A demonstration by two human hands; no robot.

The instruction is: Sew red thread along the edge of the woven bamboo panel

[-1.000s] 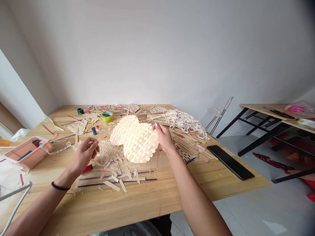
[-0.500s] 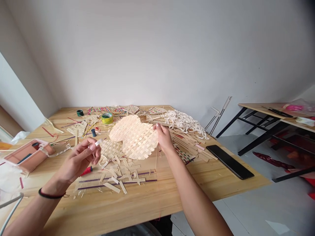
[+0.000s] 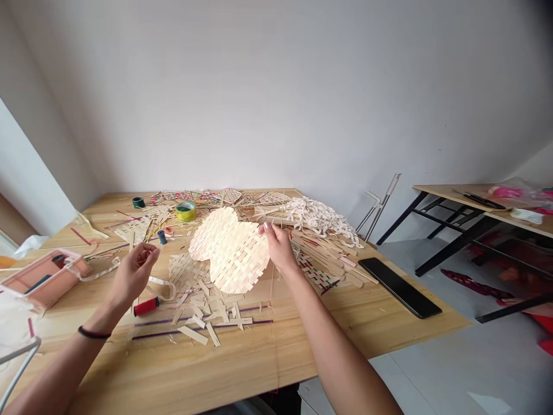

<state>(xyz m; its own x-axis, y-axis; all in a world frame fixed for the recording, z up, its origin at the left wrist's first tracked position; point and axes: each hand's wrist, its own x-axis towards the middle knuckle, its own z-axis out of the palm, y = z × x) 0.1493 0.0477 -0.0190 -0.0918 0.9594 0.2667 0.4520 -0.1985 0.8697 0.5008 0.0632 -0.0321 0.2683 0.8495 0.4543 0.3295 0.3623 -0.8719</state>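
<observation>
My right hand [image 3: 279,248] grips the right edge of a pale woven bamboo piece [image 3: 239,253] cut in rounded lobes, thumb on top. It is held above the table, and a thin reddish thread hangs down below this hand. My left hand [image 3: 137,270] is apart from the piece, on its left, with fingers curled together; what they hold, if anything, is hidden. A white ribbon [image 3: 162,282] shows just right of the left hand. Near that hand lie a red thread spool [image 3: 146,306] and a blue spool [image 3: 162,237]. Cut bamboo scraps [image 3: 205,317] lie below the woven piece.
On the left stands a pink box [image 3: 47,282]. Yellow tape [image 3: 185,211] and a green spool [image 3: 138,202] sit farther back. A white tangled heap [image 3: 319,216], bamboo strips [image 3: 332,253] and a black phone [image 3: 401,287] lie right. A second table [image 3: 496,202] is beyond.
My left hand has moved down and left, its fingers curling in; the white bit at its fingertips no longer shows there. The woven piece has shifted slightly down and left with my right hand.
</observation>
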